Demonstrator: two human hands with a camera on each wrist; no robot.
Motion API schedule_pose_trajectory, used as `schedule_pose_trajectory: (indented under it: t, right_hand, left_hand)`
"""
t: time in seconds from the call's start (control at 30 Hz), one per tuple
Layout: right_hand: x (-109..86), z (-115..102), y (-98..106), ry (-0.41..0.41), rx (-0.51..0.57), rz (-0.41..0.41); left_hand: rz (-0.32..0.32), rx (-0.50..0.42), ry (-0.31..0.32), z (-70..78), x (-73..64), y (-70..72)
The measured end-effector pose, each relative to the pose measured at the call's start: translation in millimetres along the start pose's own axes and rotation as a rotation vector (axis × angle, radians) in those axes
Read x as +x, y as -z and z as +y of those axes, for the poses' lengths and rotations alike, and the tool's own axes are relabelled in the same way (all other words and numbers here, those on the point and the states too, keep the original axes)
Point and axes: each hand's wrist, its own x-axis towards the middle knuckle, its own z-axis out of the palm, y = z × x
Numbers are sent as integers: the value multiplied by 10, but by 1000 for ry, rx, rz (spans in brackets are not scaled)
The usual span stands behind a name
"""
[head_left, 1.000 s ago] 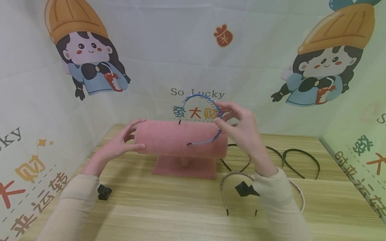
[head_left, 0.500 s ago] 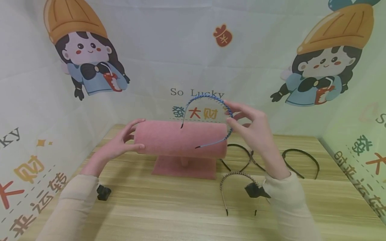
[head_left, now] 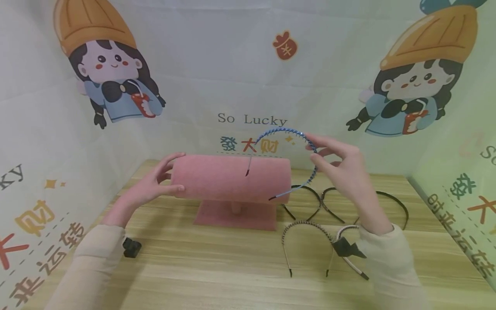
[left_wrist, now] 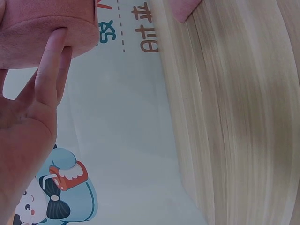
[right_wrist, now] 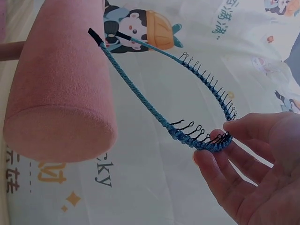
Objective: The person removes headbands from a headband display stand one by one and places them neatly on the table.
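A pink plush headband display stand (head_left: 232, 176), with a horizontal roll on a short post and square base, stands on the table. My left hand (head_left: 155, 183) grips the roll's left end, thumb at the front and index finger on top; in the left wrist view, fingers (left_wrist: 49, 75) press its flat end. Thumb and fingertips of my right hand (head_left: 345, 165) pinch a blue braided headband (head_left: 286, 129) at its crown. Its open ends point left, overlapping the roll's right part in the head view. The right wrist view shows small black wire loops along the headband's (right_wrist: 145, 101) inner edge.
On the wooden table (head_left: 186, 275) right of the stand lie several more headbands: a brown toothed one (head_left: 306, 222), a white one (head_left: 354, 263) and a black one (head_left: 403, 206) among them. A printed cloth (head_left: 213, 64) hangs behind and at both sides.
My right hand has carried the blue headband rightward along the roll and slightly down, its ends now near the roll's right end. The left hand keeps its grip on the stand.
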Motion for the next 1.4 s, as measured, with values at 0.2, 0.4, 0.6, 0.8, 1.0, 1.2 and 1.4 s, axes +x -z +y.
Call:
schedule_pose_trajectory:
  t: [0.2, 0.4, 0.6, 0.8, 1.0, 1.2, 1.4]
  right_hand:
    - [-47, 42, 59, -7, -21, 13]
    - [-104, 84, 122, 3, -12, 15]
    - [-170, 169, 222, 34, -15, 25]
    - [-231, 285, 356, 77, -52, 59]
    - [-316, 345, 481, 27, -150, 61]
    - [-369, 386, 535, -26, -211, 25]
    - [-425, 448, 606, -49, -260, 15]
  left_hand:
    - [-18, -45, 29, 28, -8, 0]
    - [-35, -93, 66, 44, -10, 4]
    - [-42, -114, 79, 51, -17, 13]
    - [-52, -143, 93, 83, -26, 27]
    - [-58, -151, 99, 87, -31, 38]
    - [-42, -93, 88, 107, -40, 42]
    - [2, -8, 46, 132, -1, -18]
